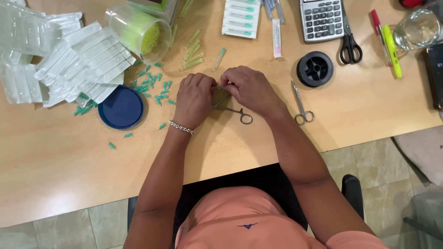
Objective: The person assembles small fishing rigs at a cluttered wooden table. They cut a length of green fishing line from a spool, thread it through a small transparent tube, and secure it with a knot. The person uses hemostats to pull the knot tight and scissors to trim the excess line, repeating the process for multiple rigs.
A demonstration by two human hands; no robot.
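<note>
Left hand (194, 99) and right hand (249, 87): grips pinching one small green-tipped piece (218, 86) together. Beneath grip: forceps (236, 110) on tabletop (55, 152). Left: scattered green caps (152, 85), blue lid (121, 108). Beyond: tipped clear jar (138, 30) holding yellow-green pieces.

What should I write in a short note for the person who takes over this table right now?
Left hand: fingers pinched on a small green-tipped piece, low over the wooden table.
Right hand: fingers closed on the same piece, both hands touching.
Under the hands: steel scissor-handled clamp, lying free. A second steel clamp lies to the right, beside a black round spool.
Done, as it looks: many small green caps lie loose by the round blue lid.
Left: clear sealed packets are piled at far left. Which are opened, I cannot tell.
</note>
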